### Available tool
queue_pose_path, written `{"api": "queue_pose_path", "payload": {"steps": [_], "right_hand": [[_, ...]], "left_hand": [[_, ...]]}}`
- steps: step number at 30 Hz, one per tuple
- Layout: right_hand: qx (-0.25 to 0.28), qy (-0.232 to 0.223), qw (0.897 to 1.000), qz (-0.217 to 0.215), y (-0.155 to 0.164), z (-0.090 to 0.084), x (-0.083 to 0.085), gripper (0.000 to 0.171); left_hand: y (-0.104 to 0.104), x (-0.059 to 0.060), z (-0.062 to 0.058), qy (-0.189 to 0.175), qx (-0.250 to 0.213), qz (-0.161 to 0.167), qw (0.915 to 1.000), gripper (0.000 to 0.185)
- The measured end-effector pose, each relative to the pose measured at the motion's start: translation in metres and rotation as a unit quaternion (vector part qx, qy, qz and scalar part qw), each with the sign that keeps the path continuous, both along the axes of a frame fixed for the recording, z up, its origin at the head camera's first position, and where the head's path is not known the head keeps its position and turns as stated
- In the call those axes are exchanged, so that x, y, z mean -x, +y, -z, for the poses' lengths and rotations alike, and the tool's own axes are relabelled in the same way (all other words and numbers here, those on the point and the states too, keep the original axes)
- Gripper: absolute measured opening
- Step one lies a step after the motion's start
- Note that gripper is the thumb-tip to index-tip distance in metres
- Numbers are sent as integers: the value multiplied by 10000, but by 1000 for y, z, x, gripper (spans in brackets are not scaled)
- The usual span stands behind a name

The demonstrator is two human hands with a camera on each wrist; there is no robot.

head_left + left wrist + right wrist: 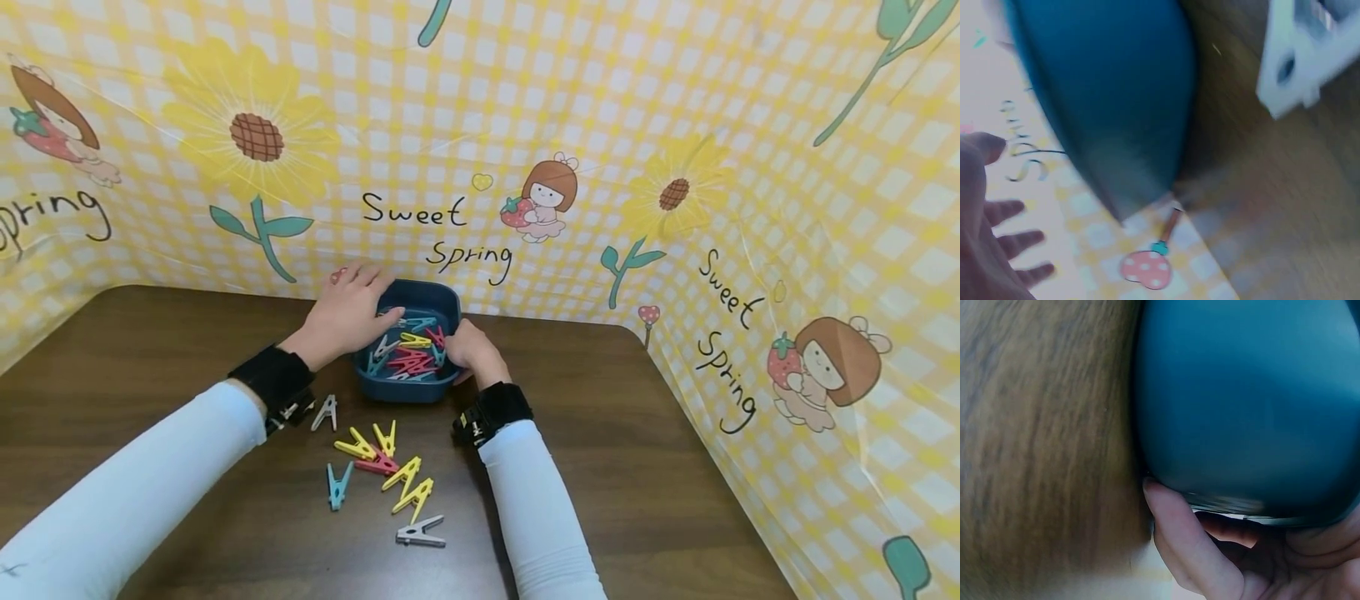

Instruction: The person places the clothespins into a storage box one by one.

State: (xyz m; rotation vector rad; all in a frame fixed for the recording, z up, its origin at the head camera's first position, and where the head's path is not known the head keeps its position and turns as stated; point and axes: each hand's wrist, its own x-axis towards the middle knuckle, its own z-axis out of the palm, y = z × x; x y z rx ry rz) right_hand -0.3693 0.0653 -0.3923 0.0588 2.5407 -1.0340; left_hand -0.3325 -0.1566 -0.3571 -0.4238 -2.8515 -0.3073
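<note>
Head view: right hand (pixel 471 352) grips the blue bowl's (pixel 408 389) near-right rim; left hand (pixel 347 314), fingers spread, rests on its far-left edge. Clothespins (pixel 408 357) fill it, others lie scattered nearby (pixel 384 467). Likely steadying; next, pinch 1 clothespin.

So the whole setup sits on a dark brown wood-grain bench (pixel 675 467) with a rounded far right corner, filling the lower half of the frame. Wrapped around it on three sides is a glossy yellow-and-white gingham plastic backdrop (pixel 600 100), kind of wrinkly and catching soft glare near the top. It's printed with big yellow sunflowers (pixel 255 137) at upper left and centre right, cartoon girls hugging strawberries (pixel 543 198), and black handwritten "Sweet Spring" lettering (pixel 438 233) in the middle. Little red spotted mushroom (pixel 648 317) low by the right corner. Light is even and bright, no hard shadows.
</note>
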Motion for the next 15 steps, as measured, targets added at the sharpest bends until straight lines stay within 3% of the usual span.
{"api": "queue_pose_path", "payload": {"steps": [4, 8, 11, 15], "right_hand": [[-26, -2, 10000, 8, 1, 3, 1, 53], [-15, -21, 10000, -20, 0, 4, 2, 53], [1, -39, 10000, -50, 0, 5, 4, 53], [30, -5, 10000, -11, 2, 4, 6, 53]], "left_hand": [[-1, -29, -11, -339, -581, -320, 9972, 74], [-5, -63, -26, -830, -970, -704, 9893, 85], [-11, -86, -35, -1138, -989, -963, 9839, 93], [-14, -108, -42, -1403, -777, -1184, 9799, 99]]}}
